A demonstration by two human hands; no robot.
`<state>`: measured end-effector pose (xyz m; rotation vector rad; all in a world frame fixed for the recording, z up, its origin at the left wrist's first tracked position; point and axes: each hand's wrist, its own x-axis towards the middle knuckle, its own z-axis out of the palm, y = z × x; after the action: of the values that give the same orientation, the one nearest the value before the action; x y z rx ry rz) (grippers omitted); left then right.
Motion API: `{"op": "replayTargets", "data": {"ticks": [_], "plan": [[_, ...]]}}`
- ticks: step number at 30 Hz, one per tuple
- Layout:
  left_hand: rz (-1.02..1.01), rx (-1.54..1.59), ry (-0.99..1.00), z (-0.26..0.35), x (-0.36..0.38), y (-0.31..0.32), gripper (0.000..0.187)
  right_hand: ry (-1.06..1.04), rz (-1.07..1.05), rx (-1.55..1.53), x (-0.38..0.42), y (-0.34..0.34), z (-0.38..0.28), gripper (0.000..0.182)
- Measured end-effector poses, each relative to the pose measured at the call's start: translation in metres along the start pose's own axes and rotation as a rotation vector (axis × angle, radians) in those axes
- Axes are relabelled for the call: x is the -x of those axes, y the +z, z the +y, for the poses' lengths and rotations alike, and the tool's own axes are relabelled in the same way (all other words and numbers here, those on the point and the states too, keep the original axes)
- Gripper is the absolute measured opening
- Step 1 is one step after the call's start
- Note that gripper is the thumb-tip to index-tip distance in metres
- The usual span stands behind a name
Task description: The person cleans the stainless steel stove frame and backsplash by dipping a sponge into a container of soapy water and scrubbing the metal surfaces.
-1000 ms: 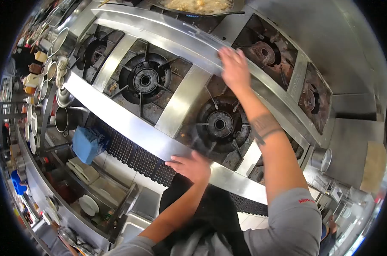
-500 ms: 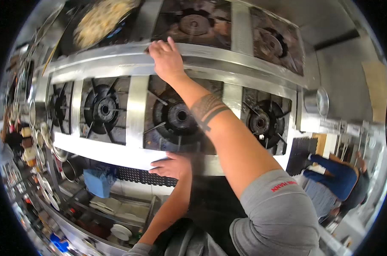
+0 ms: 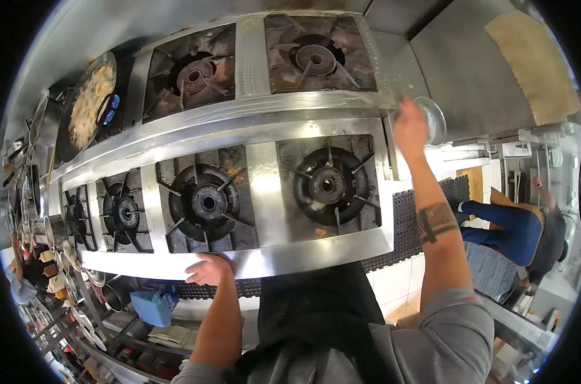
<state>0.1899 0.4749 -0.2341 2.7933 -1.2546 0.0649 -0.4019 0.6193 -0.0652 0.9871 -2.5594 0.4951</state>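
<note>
My left hand [image 3: 208, 269] rests on the front edge of the steel gas stove [image 3: 268, 192], its fingers stretched out and holding nothing. My right hand [image 3: 411, 131] is raised past the right end of the stove, beside a round metal container [image 3: 435, 121]. Motion smears its fingers, so I cannot make out whether they touch the container or hold something. Burners with black iron rings, such as the front right burner [image 3: 327, 185], lie between my hands.
A wide pan [image 3: 93, 105] of yellowish food sits on the back left of the stove. A piece of cardboard [image 3: 530, 67] lies on the right steel surface. A person in blue trousers [image 3: 501, 214] is at the right. A blue package [image 3: 153, 308] sits on the lower left shelf.
My right hand has moved right, from the raised back ledge to the metal container. My view has shifted right along the stove. My left hand stays at the front edge.
</note>
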Motion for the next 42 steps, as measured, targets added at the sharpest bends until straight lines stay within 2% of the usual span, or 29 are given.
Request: {"op": "replayTargets", "data": {"ticks": [1,2,4,5,7,8,10,11,12,14,16,18,20,24,27,32,35,36,38,39,40,42], "plan": [[0.002,-0.019,-0.001,-0.001,-0.002,0.002,0.095,0.001,0.097,-0.026,-0.001,-0.016,0.022,0.039],[0.003,-0.038,-0.001,-0.002,-0.003,0.005,0.095,0.001,0.095,-0.026,-0.002,-0.022,0.044,0.039],[0.021,-0.036,0.006,-0.004,-0.003,0.005,0.094,0.289,-0.301,0.107,-0.001,-0.03,0.087,0.035],[0.006,-0.042,-0.005,-0.001,-0.003,0.002,0.093,0.287,-0.303,0.107,-0.003,-0.028,0.105,0.035],[-0.013,-0.029,-0.012,0.001,-0.002,-0.003,0.092,0.205,-0.569,0.095,-0.008,-0.013,0.136,0.036],[-0.016,-0.034,-0.015,0.0,-0.002,-0.005,0.092,0.203,-0.574,0.098,-0.012,-0.009,0.147,0.036],[-0.04,-0.024,-0.014,0.002,-0.001,-0.009,0.092,0.196,-0.558,0.113,-0.021,-0.014,0.148,0.037],[-0.017,-0.014,-0.007,0.002,-0.001,-0.008,0.092,0.328,-0.468,0.063,-0.023,-0.021,0.144,0.037],[-0.018,-0.01,-0.013,0.005,-0.001,-0.008,0.092,0.321,-0.465,0.062,-0.029,-0.036,0.126,0.037],[-0.04,-0.012,-0.014,0.002,-0.001,-0.01,0.092,0.385,-0.115,-0.313,-0.036,-0.057,0.085,0.039],[-0.006,-0.02,0.0,-0.004,-0.002,-0.003,0.092,0.074,-0.099,-0.217,-0.039,-0.047,0.059,0.045],[-0.024,0.008,-0.014,0.002,0.0,-0.009,0.092,-0.106,-0.324,0.016,-0.045,-0.018,0.025,0.048],[-0.03,-0.024,-0.011,-0.002,-0.004,-0.005,0.092,-0.251,-0.357,0.217,-0.024,0.057,0.021,0.046],[-0.077,0.001,-0.021,0.007,0.004,-0.022,0.091,-0.163,-0.422,0.164,-0.041,0.061,0.004,0.046],[-0.07,0.01,-0.016,0.004,0.001,-0.019,0.091,-0.233,-0.306,-0.145,-0.057,0.085,0.045,0.051],[-0.084,0.012,-0.009,0.005,0.001,-0.022,0.091,-0.185,-0.372,-0.061,-0.013,0.064,0.015,0.063],[-0.043,0.006,0.01,0.002,-0.003,-0.012,0.092,-0.178,-0.115,-0.075,-0.016,0.095,0.033,0.056],[-0.041,-0.005,0.016,-0.001,-0.003,-0.011,0.092,-0.179,-0.118,-0.078,-0.032,0.101,0.032,0.056],[-0.059,0.004,0.014,0.004,0.002,-0.019,0.092,0.098,-0.271,-0.304,-0.066,0.091,0.021,0.055],[-0.075,0.018,0.014,0.005,0.003,-0.023,0.092,0.173,-0.36,-0.275,-0.072,0.075,0.005,0.054],[-0.076,0.018,0.004,0.004,0.002,-0.023,0.092,0.164,-0.363,-0.276,-0.062,0.085,0.011,0.054],[-0.074,0.004,0.027,0.005,0.002,-0.023,0.092,-0.114,-0.131,-0.087,-0.033,0.1,0.025,0.052]]}}
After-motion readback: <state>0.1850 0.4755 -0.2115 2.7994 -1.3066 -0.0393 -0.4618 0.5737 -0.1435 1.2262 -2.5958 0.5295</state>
